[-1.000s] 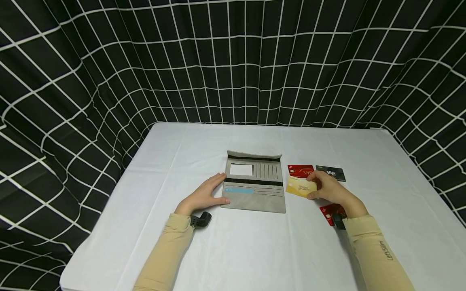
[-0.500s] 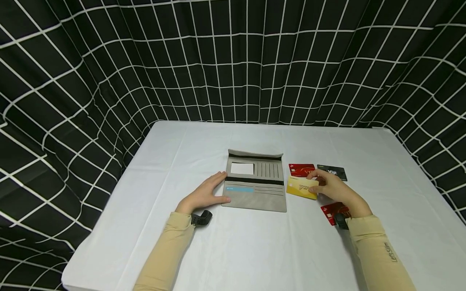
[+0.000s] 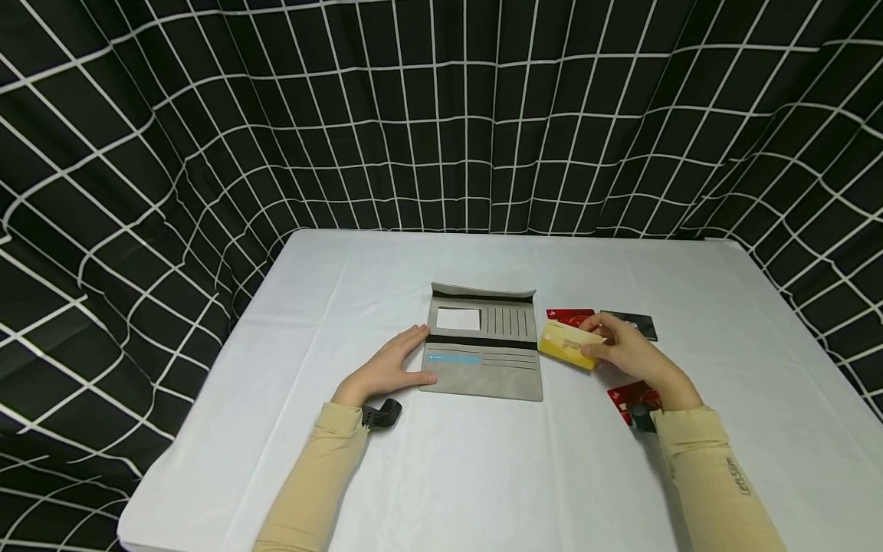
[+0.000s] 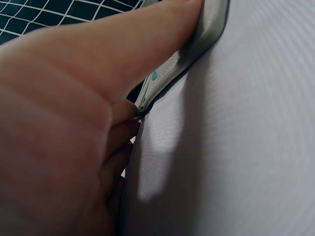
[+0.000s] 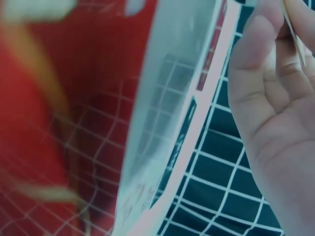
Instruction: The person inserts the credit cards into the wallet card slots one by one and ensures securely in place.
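Observation:
A grey wallet (image 3: 483, 382) lies unfolded on the table, with a blue card (image 3: 455, 358) in one slot and a white rectangle (image 3: 458, 319) showing in its upper half. My left hand (image 3: 386, 366) rests at the wallet's left edge. Its thumb (image 4: 123, 49) lies on the near corner, the fingers straight along the side. My right hand (image 3: 635, 359) pinches a yellow card (image 3: 562, 343) between thumb and fingers. The card is tilted, just right of the wallet, and partly covers a red card (image 3: 567, 314). In the right wrist view the pinched card (image 5: 296, 37) appears edge-on.
A black card (image 3: 641, 325) lies behind my right hand. Another red card (image 3: 623, 399) is under my right wrist and looms large and blurred in the right wrist view. White cloth (image 3: 483, 475) covers the table; a dark gridded curtain (image 3: 441, 115) surrounds it.
The yellow card has tilted up and shifted slightly left and away, now overlapping more of the red card behind it. My left hand stays at the wallet.

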Motion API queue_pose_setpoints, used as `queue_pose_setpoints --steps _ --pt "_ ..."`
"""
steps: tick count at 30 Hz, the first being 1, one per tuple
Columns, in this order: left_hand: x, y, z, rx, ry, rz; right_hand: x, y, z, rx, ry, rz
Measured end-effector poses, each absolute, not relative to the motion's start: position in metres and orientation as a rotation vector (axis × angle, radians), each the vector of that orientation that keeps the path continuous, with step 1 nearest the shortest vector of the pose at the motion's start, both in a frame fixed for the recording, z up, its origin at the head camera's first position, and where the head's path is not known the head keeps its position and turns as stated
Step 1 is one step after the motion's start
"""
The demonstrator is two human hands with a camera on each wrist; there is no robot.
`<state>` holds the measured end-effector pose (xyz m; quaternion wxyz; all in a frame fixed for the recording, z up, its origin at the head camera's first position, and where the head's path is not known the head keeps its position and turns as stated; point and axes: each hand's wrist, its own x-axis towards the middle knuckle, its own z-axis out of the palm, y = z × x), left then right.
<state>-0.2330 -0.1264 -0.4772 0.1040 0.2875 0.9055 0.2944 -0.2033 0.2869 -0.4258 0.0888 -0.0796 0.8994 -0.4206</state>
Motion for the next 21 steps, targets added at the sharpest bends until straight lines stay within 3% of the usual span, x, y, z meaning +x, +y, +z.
queue_pose_setpoints --steps 21 --pt "-0.234 -0.127 -0.477 0.867 2.667 0.884 -0.215 0.223 -0.417 -0.364 2.609 -1.299"
